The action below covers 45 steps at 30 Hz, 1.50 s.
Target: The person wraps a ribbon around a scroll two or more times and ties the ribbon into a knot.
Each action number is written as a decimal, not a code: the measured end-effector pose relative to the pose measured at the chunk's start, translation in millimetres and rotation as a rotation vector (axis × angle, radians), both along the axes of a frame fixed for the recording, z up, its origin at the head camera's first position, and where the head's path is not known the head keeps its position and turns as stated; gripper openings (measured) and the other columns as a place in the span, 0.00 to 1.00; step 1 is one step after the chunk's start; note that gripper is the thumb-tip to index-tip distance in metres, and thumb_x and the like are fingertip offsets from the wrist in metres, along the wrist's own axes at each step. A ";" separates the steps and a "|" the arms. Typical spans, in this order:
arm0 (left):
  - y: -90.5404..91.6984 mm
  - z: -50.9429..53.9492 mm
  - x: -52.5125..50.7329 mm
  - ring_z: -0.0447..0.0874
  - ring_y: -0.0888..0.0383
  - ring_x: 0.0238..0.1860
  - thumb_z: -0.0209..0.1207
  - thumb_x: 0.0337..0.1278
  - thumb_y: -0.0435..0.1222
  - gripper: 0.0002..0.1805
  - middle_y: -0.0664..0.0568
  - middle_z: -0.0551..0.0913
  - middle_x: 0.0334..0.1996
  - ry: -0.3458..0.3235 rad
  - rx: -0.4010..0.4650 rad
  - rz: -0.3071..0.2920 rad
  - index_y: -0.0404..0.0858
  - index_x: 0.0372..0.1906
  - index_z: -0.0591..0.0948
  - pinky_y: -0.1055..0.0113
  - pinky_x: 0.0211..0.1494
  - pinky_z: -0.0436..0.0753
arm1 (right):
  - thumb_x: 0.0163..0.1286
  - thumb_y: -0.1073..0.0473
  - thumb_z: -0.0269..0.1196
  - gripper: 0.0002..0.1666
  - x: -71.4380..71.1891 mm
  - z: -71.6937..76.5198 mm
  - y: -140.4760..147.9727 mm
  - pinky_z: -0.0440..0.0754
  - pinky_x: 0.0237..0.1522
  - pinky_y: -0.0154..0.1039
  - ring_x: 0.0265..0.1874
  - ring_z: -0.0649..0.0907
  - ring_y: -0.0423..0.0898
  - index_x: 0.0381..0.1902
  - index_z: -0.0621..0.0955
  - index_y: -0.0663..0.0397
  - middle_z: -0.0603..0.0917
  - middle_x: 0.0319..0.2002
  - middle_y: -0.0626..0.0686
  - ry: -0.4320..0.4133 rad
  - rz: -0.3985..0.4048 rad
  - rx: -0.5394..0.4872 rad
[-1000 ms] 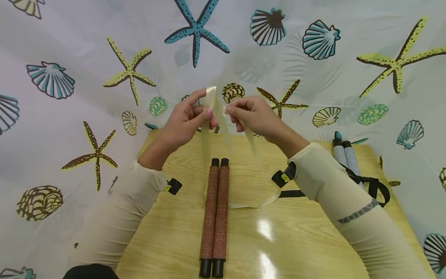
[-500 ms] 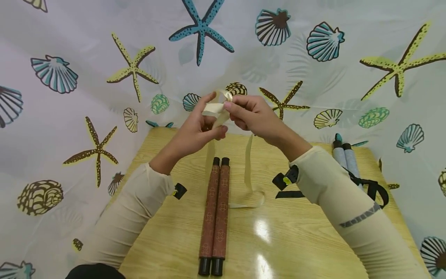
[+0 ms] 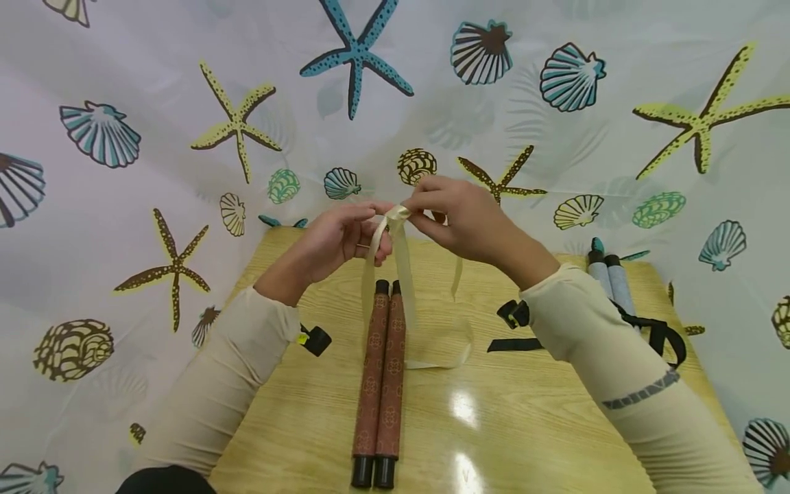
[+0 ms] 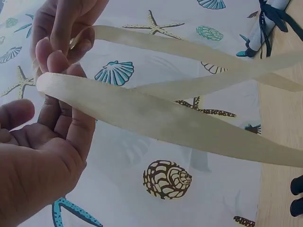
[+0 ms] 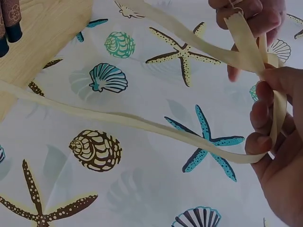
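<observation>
In the head view, a cream ribbon [image 3: 404, 274] hangs in long tails from between my hands, above two brown patterned scrolls [image 3: 390, 384] with black end knobs. My right hand [image 3: 472, 216] pinches the ribbon where its strands cross; a loop runs past its fingers in the right wrist view. The ribbon lies against the fingers of my left hand [image 4: 57, 142], whose thumb is apart from it in the left wrist view. A short cut end of the ribbon [image 5: 244, 38] shows near the left fingers. How the strands cross under the right fingertips is hidden.
The scrolls lie side by side on a wooden table [image 3: 506, 425]. Grey rolls [image 3: 620, 285] with black ties [image 3: 657, 333] lie at the back right. A black strip [image 3: 515, 344] lies near the right wrist camera [image 3: 512, 313]. A patterned cloth [image 3: 382, 123] hangs behind.
The hands were a little apart, then came together and moved slightly down. The right hand has brought its strand across to the left fingers, and the ribbon now crosses at the right fingertips.
</observation>
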<state>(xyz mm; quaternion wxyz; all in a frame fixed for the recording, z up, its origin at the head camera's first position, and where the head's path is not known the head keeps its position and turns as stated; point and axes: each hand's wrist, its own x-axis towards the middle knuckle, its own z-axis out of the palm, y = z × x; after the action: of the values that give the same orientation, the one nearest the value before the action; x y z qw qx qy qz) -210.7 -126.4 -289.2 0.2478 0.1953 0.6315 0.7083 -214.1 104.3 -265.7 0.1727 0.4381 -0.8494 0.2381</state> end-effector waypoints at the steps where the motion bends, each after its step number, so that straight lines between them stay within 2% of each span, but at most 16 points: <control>1: 0.5 0.1 0.3 0.81 0.59 0.26 0.33 0.81 0.39 0.20 0.56 0.86 0.24 -0.021 0.010 -0.029 0.37 0.61 0.71 0.65 0.39 0.83 | 0.71 0.62 0.64 0.07 0.4 -0.9 -0.7 0.77 0.30 0.39 0.25 0.79 0.44 0.41 0.88 0.51 0.80 0.33 0.51 0.017 -0.003 -0.013; 3: 1.7 0.1 1.3 0.84 0.61 0.29 0.33 0.82 0.40 0.21 0.56 0.88 0.27 -0.035 0.003 -0.056 0.35 0.60 0.73 0.66 0.40 0.85 | 0.71 0.62 0.64 0.07 0.9 -2.7 -1.7 0.77 0.31 0.39 0.26 0.79 0.44 0.41 0.88 0.52 0.81 0.33 0.51 0.028 0.001 -0.040; 5: 2.7 -0.2 1.7 0.85 0.61 0.32 0.34 0.82 0.41 0.21 0.56 0.89 0.31 -0.034 0.003 -0.053 0.34 0.58 0.74 0.66 0.41 0.85 | 0.70 0.63 0.64 0.07 1.4 -4.2 -1.9 0.77 0.31 0.39 0.27 0.78 0.43 0.41 0.88 0.52 0.81 0.34 0.51 0.022 0.009 -0.068; 10: 1.7 -1.7 2.0 0.87 0.62 0.40 0.35 0.82 0.41 0.22 0.57 0.89 0.39 -0.031 0.024 0.018 0.35 0.63 0.73 0.67 0.46 0.86 | 0.70 0.64 0.64 0.06 1.1 -6.2 -0.6 0.73 0.30 0.37 0.26 0.74 0.41 0.40 0.88 0.55 0.82 0.33 0.51 -0.016 0.029 -0.145; 14: 4.0 -2.1 2.8 0.88 0.62 0.43 0.38 0.81 0.36 0.19 0.57 0.86 0.45 -0.028 0.047 0.093 0.38 0.67 0.70 0.66 0.46 0.86 | 0.71 0.65 0.63 0.06 0.3 -7.3 -1.4 0.69 0.30 0.36 0.26 0.71 0.42 0.40 0.87 0.57 0.82 0.32 0.52 -0.090 0.054 -0.202; 18: 9.9 -3.5 4.3 0.88 0.63 0.40 0.45 0.77 0.29 0.22 0.58 0.84 0.44 0.016 0.057 0.154 0.40 0.70 0.67 0.65 0.42 0.87 | 0.71 0.65 0.62 0.07 0.4 -8.8 -2.1 0.70 0.32 0.40 0.27 0.71 0.44 0.41 0.87 0.59 0.83 0.34 0.54 -0.170 0.062 -0.230; 21: 14.6 -5.3 5.0 0.87 0.63 0.39 0.48 0.74 0.28 0.23 0.60 0.85 0.42 0.040 0.078 0.206 0.40 0.71 0.67 0.67 0.39 0.85 | 0.71 0.66 0.62 0.07 0.5 -9.6 -1.6 0.71 0.34 0.42 0.29 0.71 0.44 0.42 0.87 0.60 0.84 0.36 0.55 -0.201 0.054 -0.240; 24: 18.1 -8.0 4.0 0.87 0.65 0.36 0.51 0.73 0.28 0.21 0.61 0.87 0.38 0.062 0.091 0.299 0.37 0.67 0.71 0.70 0.37 0.85 | 0.72 0.66 0.62 0.08 0.6 -10.3 -0.6 0.73 0.36 0.41 0.31 0.73 0.44 0.43 0.87 0.60 0.84 0.37 0.56 -0.238 0.061 -0.263; 27: 17.1 -10.7 2.6 0.87 0.66 0.33 0.56 0.69 0.28 0.19 0.63 0.89 0.32 0.095 0.068 0.390 0.37 0.62 0.75 0.70 0.36 0.85 | 0.72 0.66 0.61 0.08 1.5 -11.8 0.8 0.75 0.37 0.38 0.32 0.76 0.44 0.44 0.86 0.61 0.84 0.38 0.56 -0.286 0.064 -0.289; 30: 10.0 -12.6 2.7 0.88 0.66 0.32 0.59 0.66 0.28 0.18 0.63 0.90 0.29 0.118 0.033 0.411 0.39 0.59 0.78 0.69 0.36 0.86 | 0.73 0.65 0.61 0.09 2.3 -13.4 3.2 0.75 0.36 0.35 0.32 0.76 0.43 0.45 0.86 0.59 0.84 0.37 0.55 -0.305 0.045 -0.300; 34: -5.8 -13.4 4.1 0.90 0.64 0.34 0.58 0.64 0.23 0.21 0.61 0.90 0.31 0.123 0.026 0.364 0.36 0.61 0.77 0.68 0.37 0.88 | 0.72 0.64 0.62 0.10 1.6 -14.6 8.3 0.75 0.36 0.34 0.31 0.75 0.41 0.46 0.87 0.56 0.84 0.38 0.53 -0.287 0.005 -0.332; 38: -22.0 -13.7 4.4 0.90 0.63 0.34 0.58 0.62 0.20 0.22 0.60 0.91 0.33 0.120 0.027 0.350 0.37 0.60 0.77 0.68 0.39 0.88 | 0.71 0.65 0.63 0.09 0.5 -15.7 16.0 0.75 0.39 0.33 0.33 0.76 0.39 0.46 0.87 0.58 0.83 0.41 0.53 -0.286 -0.035 -0.397; 42: -41.7 -13.6 4.5 0.90 0.64 0.36 0.58 0.63 0.21 0.20 0.59 0.91 0.35 0.100 0.048 0.378 0.42 0.55 0.78 0.70 0.40 0.88 | 0.72 0.64 0.62 0.09 -0.2 -18.6 24.3 0.73 0.33 0.32 0.28 0.74 0.41 0.47 0.86 0.58 0.82 0.39 0.50 -0.337 -0.078 -0.431; 45: -59.4 -10.2 4.4 0.90 0.64 0.36 0.59 0.64 0.24 0.17 0.58 0.91 0.36 0.070 0.084 0.427 0.43 0.52 0.79 0.71 0.40 0.87 | 0.72 0.63 0.62 0.09 -0.6 -20.6 30.5 0.72 0.31 0.32 0.27 0.76 0.40 0.47 0.86 0.58 0.83 0.37 0.46 -0.370 -0.108 -0.437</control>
<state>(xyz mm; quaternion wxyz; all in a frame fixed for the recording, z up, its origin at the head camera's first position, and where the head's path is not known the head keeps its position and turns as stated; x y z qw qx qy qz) -206.4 -185.7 -299.4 0.0616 0.0918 0.6366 0.7632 -214.7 134.9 -286.3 0.1176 0.2938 -0.8171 0.4819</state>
